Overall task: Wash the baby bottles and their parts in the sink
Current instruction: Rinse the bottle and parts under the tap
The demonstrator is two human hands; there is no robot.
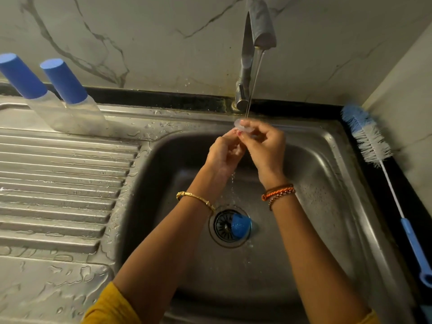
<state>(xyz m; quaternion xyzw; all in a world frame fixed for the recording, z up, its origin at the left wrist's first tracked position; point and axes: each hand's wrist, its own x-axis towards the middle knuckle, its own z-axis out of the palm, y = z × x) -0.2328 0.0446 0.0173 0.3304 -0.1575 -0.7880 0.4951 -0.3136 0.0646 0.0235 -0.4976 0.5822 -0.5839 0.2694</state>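
Rinsing step: left hand (223, 152) and right hand (264, 143) pinch a clear teat (243, 127) under the tap (245, 73) stream, above the sink (327, 160). Next, probably set it aside and take the blue cap (240, 225) at the drain.

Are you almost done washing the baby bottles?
Partly, it seems. Two capped bottles stand on the drainboard, apparently finished. Right now the left hand and right hand hold a small clear part under the running tap. A blue cap by the drain still waits.
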